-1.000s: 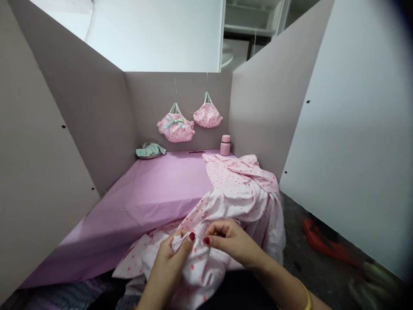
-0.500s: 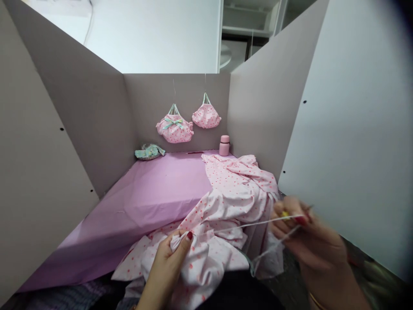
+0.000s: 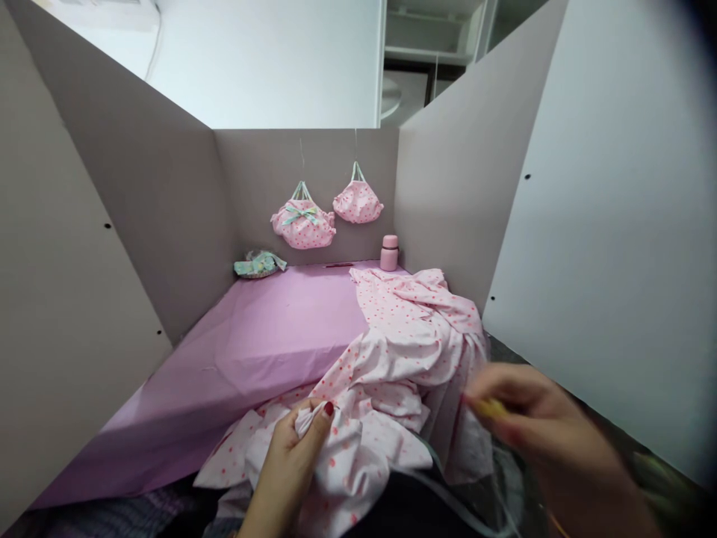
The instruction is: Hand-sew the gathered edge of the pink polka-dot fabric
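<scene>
My left hand (image 3: 294, 452) pinches a gathered fold of pink fabric with red dots (image 3: 386, 444) between thumb and fingers, low in the middle. To the right, apart from the cloth, my right hand (image 3: 532, 426) is blurred by motion. Its thumb and fingers are drawn together, with a small yellow thing (image 3: 493, 408) at the fingertips. What exactly they grip is too smeared to make out. Pale thread (image 3: 448, 497) hangs slack in a loop below that hand, across the dark clothing on my lap.
A lilac cloth (image 3: 280, 314) covers the table between grey partitions. Two dotted pouches, one with a bow (image 3: 303, 224) and one plain (image 3: 358, 202), hang at the back. Below are a pink bottle (image 3: 389, 253), a pen-like stick (image 3: 338, 264) and a bundle of green patterned fabric (image 3: 260, 264).
My right hand has moved slightly down and its fingers have turned leftward. The white thread, stretched tight between my hands before, now hangs loose. My left hand keeps its pinch in place.
</scene>
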A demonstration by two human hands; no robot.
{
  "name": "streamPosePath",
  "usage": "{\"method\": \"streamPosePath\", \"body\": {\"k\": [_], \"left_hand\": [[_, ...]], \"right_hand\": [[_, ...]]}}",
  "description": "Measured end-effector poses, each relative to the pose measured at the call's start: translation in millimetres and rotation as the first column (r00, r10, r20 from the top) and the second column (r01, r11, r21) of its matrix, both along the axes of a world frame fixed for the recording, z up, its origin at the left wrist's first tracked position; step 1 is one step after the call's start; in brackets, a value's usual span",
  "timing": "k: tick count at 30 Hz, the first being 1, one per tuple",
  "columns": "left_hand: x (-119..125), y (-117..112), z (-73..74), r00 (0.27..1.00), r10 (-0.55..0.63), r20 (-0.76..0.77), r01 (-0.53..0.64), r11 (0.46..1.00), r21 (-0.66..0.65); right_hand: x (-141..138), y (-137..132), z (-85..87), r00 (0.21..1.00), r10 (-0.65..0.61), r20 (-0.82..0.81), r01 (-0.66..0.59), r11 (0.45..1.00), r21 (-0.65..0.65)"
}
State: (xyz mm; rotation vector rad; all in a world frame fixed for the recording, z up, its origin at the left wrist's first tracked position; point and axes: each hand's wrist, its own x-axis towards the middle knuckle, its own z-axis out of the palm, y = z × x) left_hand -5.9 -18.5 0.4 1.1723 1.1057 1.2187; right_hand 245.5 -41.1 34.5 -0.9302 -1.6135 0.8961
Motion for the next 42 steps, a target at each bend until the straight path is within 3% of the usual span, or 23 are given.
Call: {"method": "streamPosePath", "body": {"k": [2, 4, 6, 8, 12, 19, 24, 29, 33, 42], "left_hand": [[0.6, -1.9, 2.6, 1.000, -0.017, -0.002, 0.017, 1.000, -0.010], [0.5, -3.5, 4.4, 0.999, -0.047, 0.003, 0.047, 0.999, -0.016], [-0.7, -3.8, 3.7, 0.997, -0.073, 0.014, 0.074, 0.997, -0.007], [-2.4, -2.9, 0.7, 0.999, -0.051, 0.013, 0.051, 0.999, -0.002], [-2.6, -1.4, -4.1, 0.999, 0.036, 0.008, -0.036, 0.999, 0.008], [3.9, -6.9, 6.6, 0.999, -0.019, -0.040, 0.016, 0.997, -0.073], [0.8, -4.9, 6.8, 0.993, -0.056, -0.102, 0.058, 0.998, 0.017], [-0.2, -3.3, 2.3, 0.992, -0.080, -0.100, 0.083, 0.996, 0.029], [-1.2, -2.9, 0.8, 0.991, -0.101, -0.083, 0.104, 0.994, 0.039], [-1.1, -3.6, 1.4, 0.991, -0.120, -0.054, 0.121, 0.992, 0.024]], "right_hand": [[-28.6, 16.0, -5.2, 0.998, 0.054, -0.019, -0.057, 0.985, -0.166], [-56.8, 30.6, -19.5, 0.983, 0.177, -0.038, -0.180, 0.936, -0.303], [-76.4, 39.8, -35.8, 0.943, 0.326, -0.065, -0.328, 0.879, -0.346], [-83.6, 42.8, -46.2, 0.930, 0.361, -0.061, -0.362, 0.879, -0.310], [-72.9, 39.9, -45.1, 0.954, 0.300, 0.015, -0.288, 0.927, -0.242], [-59.0, 33.0, -35.3, 0.979, 0.180, 0.091, -0.156, 0.962, -0.223], [-60.8, 18.9, -21.2, 0.990, -0.063, 0.124, 0.061, 0.998, 0.019], [-75.2, 4.7, -10.5, 0.948, 0.070, 0.311, -0.108, 0.988, 0.109], [-83.6, 2.4, -10.4, 0.911, -0.021, 0.412, -0.055, 0.984, 0.171], [-81.8, 3.7, -14.2, 0.924, -0.041, 0.379, -0.041, 0.977, 0.207]]}}
